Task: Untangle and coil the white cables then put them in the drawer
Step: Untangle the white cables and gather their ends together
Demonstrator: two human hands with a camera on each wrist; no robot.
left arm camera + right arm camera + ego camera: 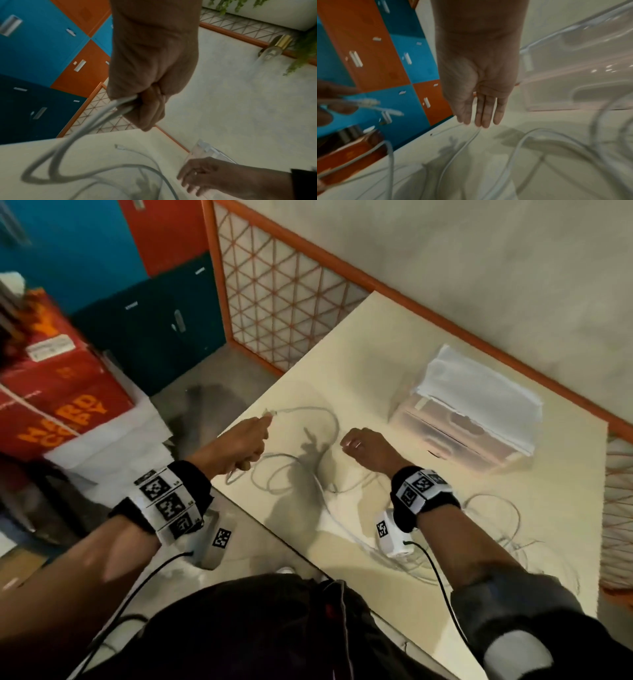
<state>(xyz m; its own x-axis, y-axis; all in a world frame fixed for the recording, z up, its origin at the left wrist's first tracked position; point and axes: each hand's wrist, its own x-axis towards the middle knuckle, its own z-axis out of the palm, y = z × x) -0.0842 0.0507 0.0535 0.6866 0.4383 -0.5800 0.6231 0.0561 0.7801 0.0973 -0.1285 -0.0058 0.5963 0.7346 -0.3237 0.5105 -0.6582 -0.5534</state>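
Observation:
White cables (298, 474) lie in loose tangled loops on the cream table (394, 364). My left hand (255, 440) is at the table's left edge. It grips two strands of cable (120, 106) in a fist (147, 108), and a connector end (268, 414) sticks out past the fingers. My right hand (352, 441) hovers over the loops with straight fingers (485, 119) and holds nothing; a cable strand (462, 148) lies just below the fingertips. More tangled cable (496, 525) lies to the right of my right wrist. The clear plastic drawer unit (455, 436) stands at the back right.
Folded white material (479, 385) lies on top of the drawer unit. A red cardboard box (61, 392) sits on the floor to the left, before blue and orange lockers (154, 330). An orange-framed lattice partition (274, 302) runs along the table's far edge.

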